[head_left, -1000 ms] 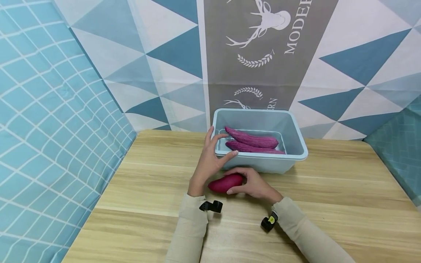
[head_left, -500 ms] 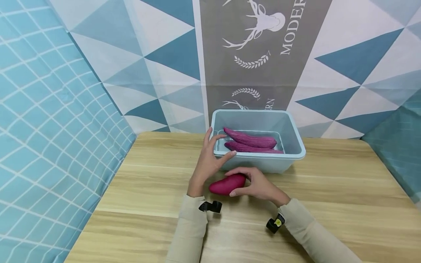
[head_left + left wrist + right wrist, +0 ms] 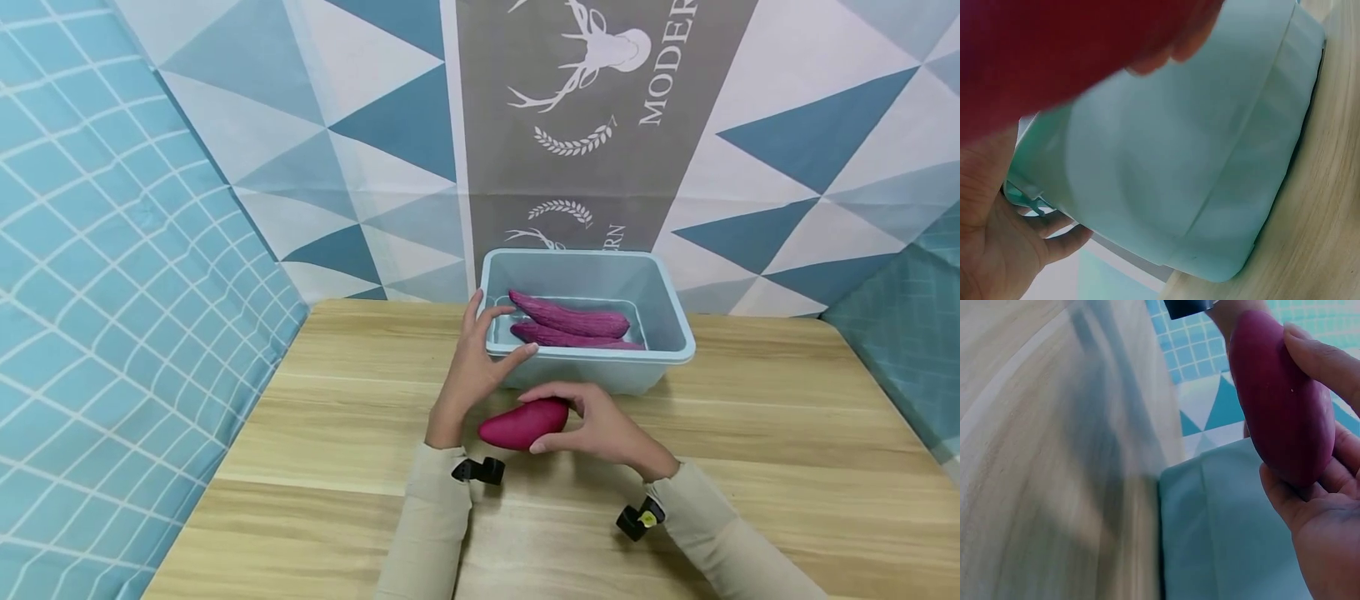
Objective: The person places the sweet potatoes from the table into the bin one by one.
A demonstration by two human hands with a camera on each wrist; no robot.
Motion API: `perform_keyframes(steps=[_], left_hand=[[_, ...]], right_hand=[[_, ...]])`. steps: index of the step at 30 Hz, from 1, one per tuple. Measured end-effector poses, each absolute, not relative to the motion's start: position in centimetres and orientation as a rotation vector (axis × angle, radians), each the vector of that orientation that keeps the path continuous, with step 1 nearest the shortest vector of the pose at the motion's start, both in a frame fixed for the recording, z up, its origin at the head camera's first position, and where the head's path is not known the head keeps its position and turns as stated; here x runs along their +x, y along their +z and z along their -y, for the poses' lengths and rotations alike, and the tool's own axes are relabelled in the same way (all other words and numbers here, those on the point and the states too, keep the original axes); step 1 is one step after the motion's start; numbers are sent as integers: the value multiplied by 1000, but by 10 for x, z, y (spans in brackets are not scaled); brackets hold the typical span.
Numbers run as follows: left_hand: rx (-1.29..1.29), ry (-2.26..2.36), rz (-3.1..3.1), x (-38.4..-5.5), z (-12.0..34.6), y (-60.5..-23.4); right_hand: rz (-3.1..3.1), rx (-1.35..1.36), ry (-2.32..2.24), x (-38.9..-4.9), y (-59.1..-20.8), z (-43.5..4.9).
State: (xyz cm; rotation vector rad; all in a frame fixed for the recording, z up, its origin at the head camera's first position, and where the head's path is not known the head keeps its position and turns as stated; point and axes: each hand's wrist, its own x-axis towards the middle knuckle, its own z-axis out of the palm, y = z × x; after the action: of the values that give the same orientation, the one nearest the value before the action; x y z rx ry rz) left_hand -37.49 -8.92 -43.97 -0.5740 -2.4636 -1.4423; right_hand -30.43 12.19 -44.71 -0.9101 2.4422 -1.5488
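Note:
My right hand (image 3: 592, 425) pinches a smooth, dark magenta sweet potato (image 3: 521, 423) between thumb and fingers, close in front of a light blue plastic bin (image 3: 600, 379). In the right wrist view the sweet potato (image 3: 1279, 400) is up off the wooden table, its tapered end pointing away. My left hand (image 3: 476, 358) holds the bin's near left corner, thumb on the front rim and fingers spread along the left side. Two long, wrinkled purple eggplant-like vegetables (image 3: 570, 318) lie inside the bin. The blurred sweet potato (image 3: 1054, 50) covers the upper left of the left wrist view.
The wooden table (image 3: 337, 433) runs under everything. Behind the bin rises a wall cloth (image 3: 397, 167) with triangles and a deer print. A blue gridded cloth (image 3: 112, 292) borders the left side, and a teal one (image 3: 907, 350) the right.
My right hand has drawn the sweet potato slightly right and toward me, away from the left wrist. The left hand stays on the bin. The head view has shifted slightly.

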Motion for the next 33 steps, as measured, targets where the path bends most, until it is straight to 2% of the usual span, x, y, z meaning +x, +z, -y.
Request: perform_keyframes(steps=[16,33], left_hand=[[-543,-1450,2470,-372,88,-439],[-588,-1442,2426,-375,91,-440]], right_hand=[[-2466,-1027,-1614,-294,-415,-123],[-2551,-872,-1770,-308,-387,-133]])
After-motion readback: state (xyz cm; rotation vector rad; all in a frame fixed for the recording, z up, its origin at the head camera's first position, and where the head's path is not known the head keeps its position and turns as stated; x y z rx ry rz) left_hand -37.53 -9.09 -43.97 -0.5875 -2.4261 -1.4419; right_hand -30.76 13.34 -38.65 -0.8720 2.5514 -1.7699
